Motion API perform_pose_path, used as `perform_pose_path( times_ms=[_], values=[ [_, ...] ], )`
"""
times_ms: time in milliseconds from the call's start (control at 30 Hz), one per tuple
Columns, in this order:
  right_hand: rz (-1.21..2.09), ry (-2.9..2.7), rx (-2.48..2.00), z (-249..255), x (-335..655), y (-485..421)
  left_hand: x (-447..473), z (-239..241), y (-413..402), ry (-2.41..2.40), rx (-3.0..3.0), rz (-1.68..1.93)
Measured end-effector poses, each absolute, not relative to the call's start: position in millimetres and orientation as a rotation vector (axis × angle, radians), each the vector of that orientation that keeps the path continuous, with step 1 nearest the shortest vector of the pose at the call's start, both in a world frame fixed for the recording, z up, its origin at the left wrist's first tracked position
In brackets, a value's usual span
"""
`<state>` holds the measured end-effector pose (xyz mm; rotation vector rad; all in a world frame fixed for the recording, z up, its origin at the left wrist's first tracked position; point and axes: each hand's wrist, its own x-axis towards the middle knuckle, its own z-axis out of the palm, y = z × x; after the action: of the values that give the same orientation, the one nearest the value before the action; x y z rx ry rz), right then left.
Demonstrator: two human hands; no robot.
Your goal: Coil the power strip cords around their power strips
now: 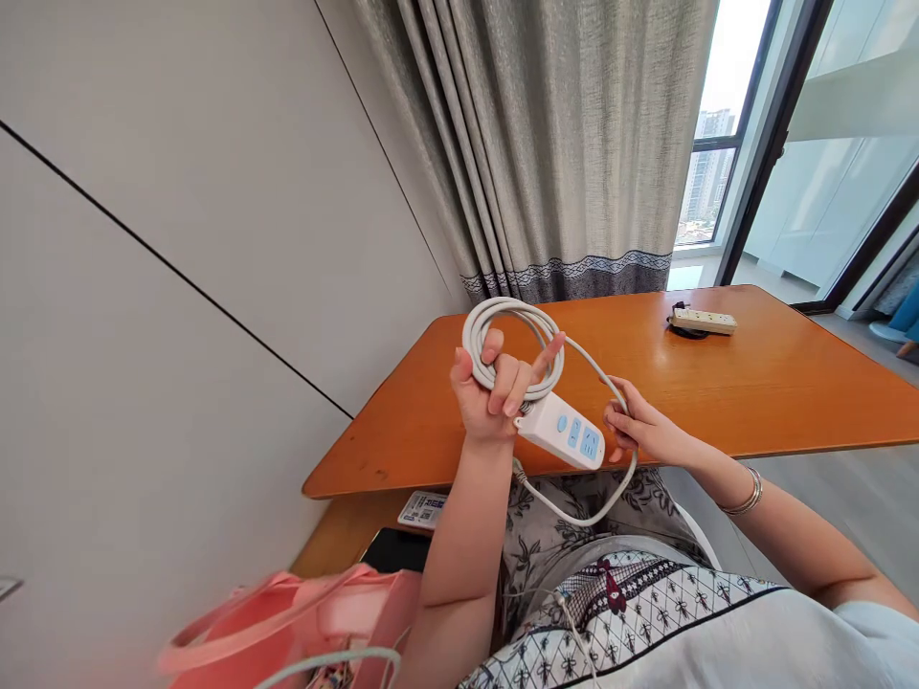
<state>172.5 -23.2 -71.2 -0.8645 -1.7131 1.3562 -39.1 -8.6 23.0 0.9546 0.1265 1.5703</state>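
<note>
My left hand point(495, 388) is closed around a coil of white cord point(513, 304), its index finger stretched out across the loops. Just below the coil hangs a white power strip point(549, 433) with light-blue sockets and a blue button, tilted above the table's near edge. My right hand point(636, 421) pinches a single run of the same cord to the right of the strip. From there the cord droops in a loop over my lap toward a plug end point(518, 471), partly hidden beside my left wrist.
The orange wooden table point(790, 383) spans the front. A second, cream power strip point(704, 321) with a black cord lies at its far right. At lower left are a pink bag point(287, 622), a black flat object point(396, 549) and a white printed packet point(422, 510). Behind hangs a grey curtain point(595, 144).
</note>
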Motion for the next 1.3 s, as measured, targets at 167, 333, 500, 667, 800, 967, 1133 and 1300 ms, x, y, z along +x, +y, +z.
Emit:
perform_pose_path(
  times_ms=[167, 333, 500, 667, 800, 967, 1133, 1300],
  values=[
    [0.941, -1.769, -0.983, -76.4, 177.3, -25.5, -43.4, 25.4, -5.1, 0.108, 0.96, 1.628],
    [0.482, -2.187, -1.172, -72.6, 178.2, -29.3, -42.8, 21.6, -5.4, 0.155, 1.064, 1.62],
    [0.252, -2.47, -1.274, -47.1, 164.0, -44.5, -29.9, 7.3, -2.0, 0.157, 1.355, 1.567],
    [-0.106, -2.542, -1.24, -22.3, 159.2, -58.3, -22.5, -7.6, 2.1, 0.361, 1.598, 1.431],
    [-0.298, -2.541, -1.007, -13.7, 161.2, -64.3, -18.7, -15.6, 4.5, 0.538, 1.657, 1.292],
    [-0.504, -2.417, -0.803, 2.5, 168.5, -63.5, -12.5, -15.9, 3.3, 0.526, 1.597, 1.121],
    [-0.377, -2.359, -0.756, 32.5, 176.0, -58.7, -11.8, -10.5, -8.9, 0.493, 1.557, 0.949],
    [-0.119, -2.396, -0.766, 60.7, 188.6, -37.9, -6.9, -8.9, -27.6, 0.329, 1.401, 0.642]
  ],
)
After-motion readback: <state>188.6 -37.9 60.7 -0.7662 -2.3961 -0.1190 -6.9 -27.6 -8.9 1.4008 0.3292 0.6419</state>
